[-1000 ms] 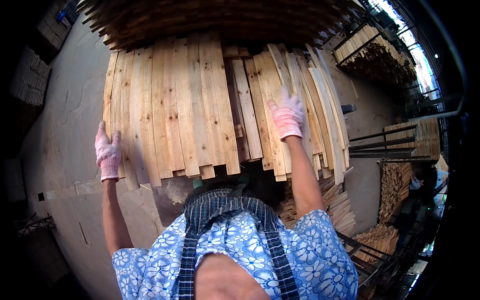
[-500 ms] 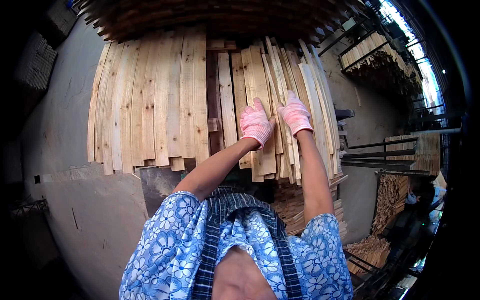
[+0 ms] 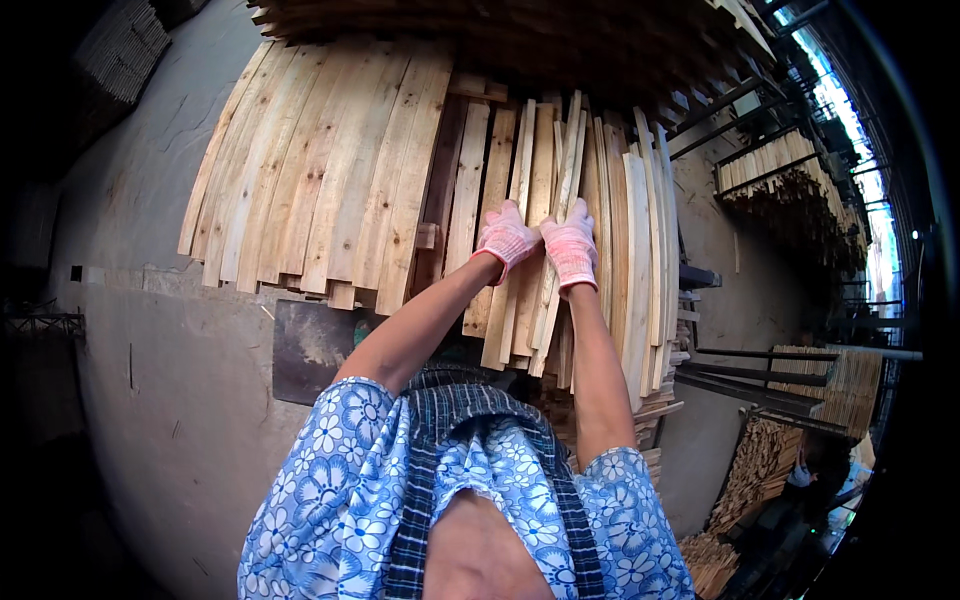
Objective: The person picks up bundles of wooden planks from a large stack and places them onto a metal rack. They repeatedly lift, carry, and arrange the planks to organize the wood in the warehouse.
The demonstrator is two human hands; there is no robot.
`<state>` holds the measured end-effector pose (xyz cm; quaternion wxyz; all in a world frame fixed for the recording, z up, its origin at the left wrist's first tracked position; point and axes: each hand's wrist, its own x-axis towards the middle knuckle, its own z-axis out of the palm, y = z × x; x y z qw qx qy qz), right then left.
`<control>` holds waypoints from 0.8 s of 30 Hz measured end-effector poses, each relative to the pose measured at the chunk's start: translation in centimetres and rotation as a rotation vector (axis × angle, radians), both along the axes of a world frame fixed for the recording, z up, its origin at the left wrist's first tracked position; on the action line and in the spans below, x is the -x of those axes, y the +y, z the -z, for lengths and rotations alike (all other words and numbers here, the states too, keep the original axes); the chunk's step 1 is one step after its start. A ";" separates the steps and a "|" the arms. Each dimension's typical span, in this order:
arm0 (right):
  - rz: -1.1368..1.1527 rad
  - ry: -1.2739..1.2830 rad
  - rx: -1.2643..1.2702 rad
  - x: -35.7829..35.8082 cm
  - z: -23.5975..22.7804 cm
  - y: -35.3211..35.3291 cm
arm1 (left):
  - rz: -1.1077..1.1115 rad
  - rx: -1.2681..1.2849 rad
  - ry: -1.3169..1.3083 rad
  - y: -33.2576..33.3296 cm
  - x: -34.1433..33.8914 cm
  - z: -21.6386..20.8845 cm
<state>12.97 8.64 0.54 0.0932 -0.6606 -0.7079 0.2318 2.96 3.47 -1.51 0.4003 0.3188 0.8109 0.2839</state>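
Note:
Both my hands wear pinkish-white knit gloves and rest among loose wooden boards. My left hand (image 3: 508,242) is closed over a narrow wooden slat (image 3: 522,160), its fingers bent along the edge. Close beside it on the right, my right hand (image 3: 570,248) is closed around pale wooden slats (image 3: 572,150) that lie slightly slanted on wider boards. The fingertips of both hands are partly hidden by the gloves and wood. Farther right, more narrow boards (image 3: 637,260) lie lengthwise.
To the left, a row of wide knotty boards (image 3: 345,170) lies side by side. A dark stack of wood (image 3: 500,40) rises at the far side. A dark plate (image 3: 312,350) sits below the boards. Metal racks with wood (image 3: 785,180) stand at right.
My right hand has moved left, close to my left hand, and slats there have shifted left with it. My left hand's fingers have curled onto a slat. The whole view has turned slightly.

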 end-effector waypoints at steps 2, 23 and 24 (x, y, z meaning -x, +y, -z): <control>-0.035 0.126 -0.034 -1.1 1.2 0.7 | 0.034 -0.015 0.006 -0.1 0.4 1.0; -0.201 0.766 0.155 3.4 -4.5 -1.9 | -0.079 -0.529 -0.365 -7.2 14.4 -11.6; -0.227 0.683 0.082 4.8 -3.4 -1.6 | -0.072 -0.468 -0.280 -8.8 16.5 -13.0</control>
